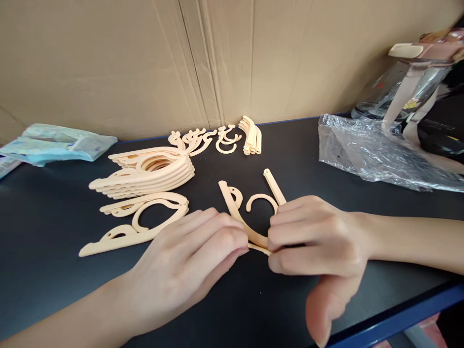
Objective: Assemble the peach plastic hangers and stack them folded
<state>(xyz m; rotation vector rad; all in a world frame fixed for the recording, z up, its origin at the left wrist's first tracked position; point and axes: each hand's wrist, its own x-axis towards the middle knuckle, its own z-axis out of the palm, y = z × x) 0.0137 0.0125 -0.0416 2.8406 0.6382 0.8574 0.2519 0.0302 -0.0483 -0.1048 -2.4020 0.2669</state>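
Note:
Low over the dark table, both hands meet at a cream plastic hanger arm [232,207] with a small looped notch on its side. My left hand [197,256] is closed around the arm's lower part, its fingertips pressed together. Curled fingers of my right hand [315,237] grip the same piece at its other end, while the thumb sticks out downward. A loose hanger hook [260,197] and a straight hanger arm [274,186] show just beyond the right knuckles; their lower ends are hidden. Left of my left hand lies a folding hanger [145,235] with its hook tucked inside.
A stack of folding hangers [152,171] lies behind the single one. Several loose hooks [195,137] and a bundle of hanger arms [251,136] sit near the cardboard wall [224,58]. Tissue pack [61,142] at left; clear plastic bag [377,154] and drink bottle [409,87] at right.

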